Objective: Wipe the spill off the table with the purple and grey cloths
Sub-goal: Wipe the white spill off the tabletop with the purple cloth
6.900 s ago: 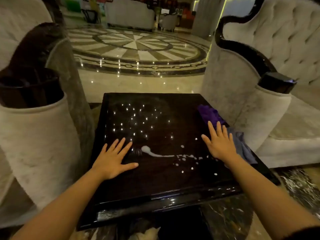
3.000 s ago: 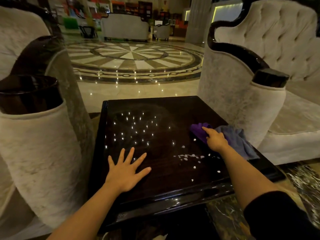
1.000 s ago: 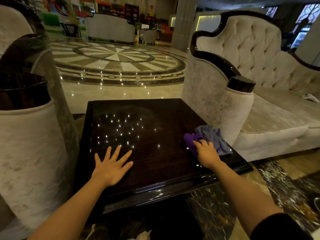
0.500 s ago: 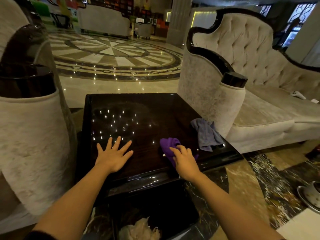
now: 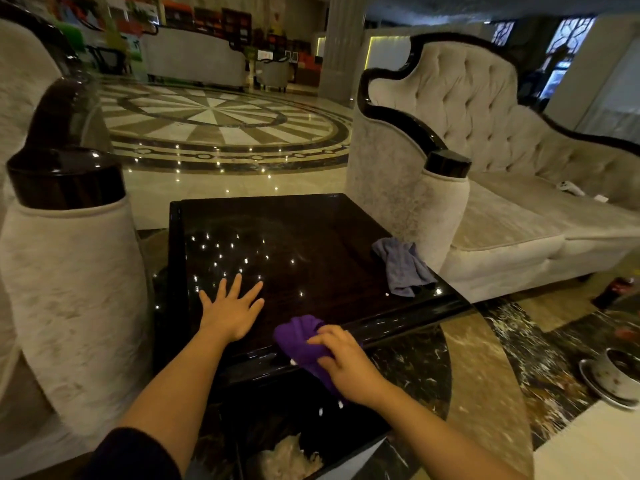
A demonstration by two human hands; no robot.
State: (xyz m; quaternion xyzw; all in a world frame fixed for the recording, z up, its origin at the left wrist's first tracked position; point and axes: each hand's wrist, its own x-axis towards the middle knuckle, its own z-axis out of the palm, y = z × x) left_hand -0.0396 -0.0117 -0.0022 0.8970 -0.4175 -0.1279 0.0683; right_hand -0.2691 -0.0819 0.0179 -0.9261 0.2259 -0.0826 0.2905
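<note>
Between two cream upholstered sofas (image 5: 491, 209), the glossy dark wooden table (image 5: 311, 244) carries the crumpled grey cloth (image 5: 403, 268) near its right edge. Left hand (image 5: 230, 311) lies flat, fingers spread; right hand (image 5: 346, 362) grips the purple cloth (image 5: 301, 337) at the near edge, above a dark bin (image 5: 311, 441).

Purple cloth (image 5: 300, 344) partly under r. hand (image 5: 346, 367)

Quick count: two cloths, one purple cloth (image 5: 304, 344) at the table's near edge and one grey cloth (image 5: 403, 268) at its right. Two hands, the left hand (image 5: 230, 311) and the right hand (image 5: 346, 362). One dark table (image 5: 311, 237). Two pale sofas, one left (image 5: 65, 271), one right (image 5: 502, 202). One cup on a saucer (image 5: 620, 372), near right.
</note>
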